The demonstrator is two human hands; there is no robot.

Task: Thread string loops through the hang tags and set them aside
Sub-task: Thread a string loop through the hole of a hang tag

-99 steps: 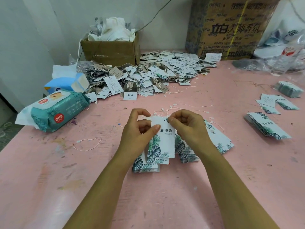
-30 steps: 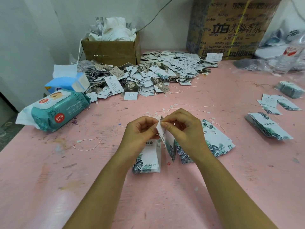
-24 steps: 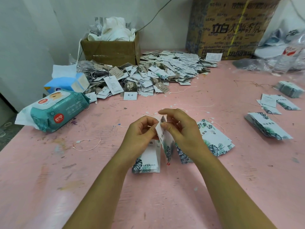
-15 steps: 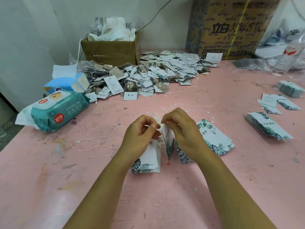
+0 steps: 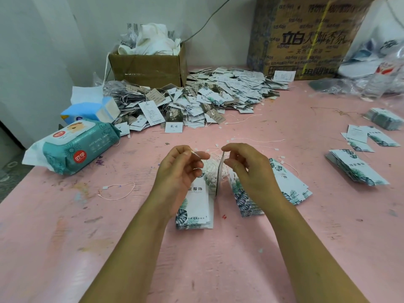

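White string (image 5: 196, 153) is pinched in the left hand (image 5: 177, 171); the right hand (image 5: 251, 173) pinches the hang tag (image 5: 219, 173) edge-on just beside it. Recommend drawing the string fully through, tag held steady.

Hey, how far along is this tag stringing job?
Done: a big pile of strung tags lies at the back. In hand: the right hand holds one tag edge-on; the left hand pinches a string running toward it. Left: several stacks that look unstrung, plus loose strings nearby.
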